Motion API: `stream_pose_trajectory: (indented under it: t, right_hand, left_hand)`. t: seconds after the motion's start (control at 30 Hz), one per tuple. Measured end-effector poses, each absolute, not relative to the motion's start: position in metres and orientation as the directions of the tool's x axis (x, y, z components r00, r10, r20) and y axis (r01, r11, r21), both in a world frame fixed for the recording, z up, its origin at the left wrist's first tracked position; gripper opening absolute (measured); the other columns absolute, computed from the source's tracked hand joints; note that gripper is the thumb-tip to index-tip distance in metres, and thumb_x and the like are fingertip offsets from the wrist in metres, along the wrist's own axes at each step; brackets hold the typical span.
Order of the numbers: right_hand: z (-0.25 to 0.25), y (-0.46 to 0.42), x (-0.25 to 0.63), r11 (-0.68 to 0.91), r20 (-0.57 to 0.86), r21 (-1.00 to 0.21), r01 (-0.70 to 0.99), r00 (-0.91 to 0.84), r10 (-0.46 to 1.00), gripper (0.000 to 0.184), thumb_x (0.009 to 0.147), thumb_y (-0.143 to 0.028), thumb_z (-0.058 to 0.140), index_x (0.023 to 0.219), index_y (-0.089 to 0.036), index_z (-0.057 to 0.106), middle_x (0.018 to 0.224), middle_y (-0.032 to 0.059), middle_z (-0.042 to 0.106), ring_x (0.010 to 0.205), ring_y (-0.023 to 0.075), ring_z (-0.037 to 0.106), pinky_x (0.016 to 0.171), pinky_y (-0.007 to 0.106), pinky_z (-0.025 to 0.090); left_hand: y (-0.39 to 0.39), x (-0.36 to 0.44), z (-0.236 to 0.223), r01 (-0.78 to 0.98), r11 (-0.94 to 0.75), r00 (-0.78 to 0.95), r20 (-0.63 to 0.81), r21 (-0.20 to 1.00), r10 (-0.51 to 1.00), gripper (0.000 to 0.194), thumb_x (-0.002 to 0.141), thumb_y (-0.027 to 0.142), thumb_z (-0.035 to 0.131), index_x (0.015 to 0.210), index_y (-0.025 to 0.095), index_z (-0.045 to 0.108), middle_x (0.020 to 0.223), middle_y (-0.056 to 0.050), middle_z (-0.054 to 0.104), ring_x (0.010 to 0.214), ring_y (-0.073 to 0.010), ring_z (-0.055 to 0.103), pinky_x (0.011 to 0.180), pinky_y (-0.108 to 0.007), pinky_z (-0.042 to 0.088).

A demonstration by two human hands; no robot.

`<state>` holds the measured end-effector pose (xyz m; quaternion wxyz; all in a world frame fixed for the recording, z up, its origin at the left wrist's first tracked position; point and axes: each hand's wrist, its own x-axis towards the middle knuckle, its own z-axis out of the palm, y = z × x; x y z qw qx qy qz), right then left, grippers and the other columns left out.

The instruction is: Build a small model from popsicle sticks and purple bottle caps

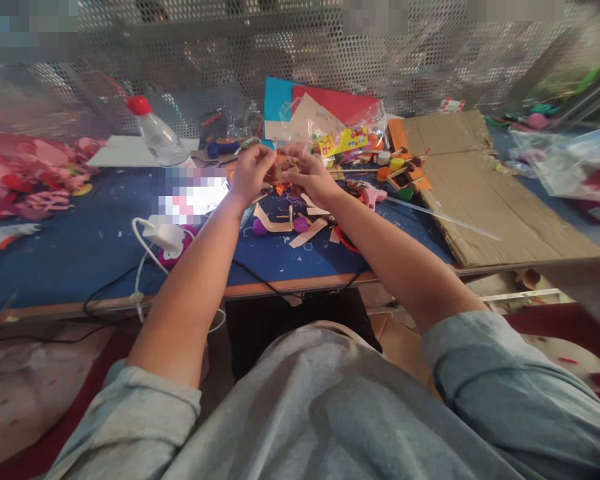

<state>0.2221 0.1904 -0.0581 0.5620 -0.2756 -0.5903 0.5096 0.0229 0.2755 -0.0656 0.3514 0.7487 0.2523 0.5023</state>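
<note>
Both arms reach out over the blue table (260,263), and the hands meet near its middle. My left hand (253,170) is closed, its fingertips pinched on something too small to make out. Facing it, my right hand (313,175) is also closed, with thumb and fingers pressed together around something brownish that I cannot identify. Below the hands lie beige paper strips (310,233), purple round pieces (301,225) and small scraps. A lit phone screen (200,197), partly blurred out, is beside my left wrist.
A clear bottle with a red cap (139,105) leans at the back left, near a heap of pink pieces (30,170). A white charger (165,233) and cables lie at the front left. Flattened cardboard (505,207) covers the right side; coloured sheets (340,100) stand against the perforated metal panel.
</note>
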Motion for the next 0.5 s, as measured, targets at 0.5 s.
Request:
stream_pose_trajectory:
  t: [0.5]
  right_hand:
    - [-0.054,0.1847,0.2216,0.314,0.36,-0.926,-0.21,-0.231,0.904,0.081,0.082,-0.039,0.096,0.155,-0.031,0.06,0.103,-0.0033,0.071,0.061,0.009,0.049,0.051,0.027,0.045]
  left_hand:
    - [0.2724,0.0263,-0.0668,0.095,-0.728,0.369,0.655,0.679,0.659,0.073,0.092,0.097,0.074,0.103,0.025,0.063,0.089,-0.003,0.068,0.071,-0.0188,0.072,0.072,-0.039,0.065]
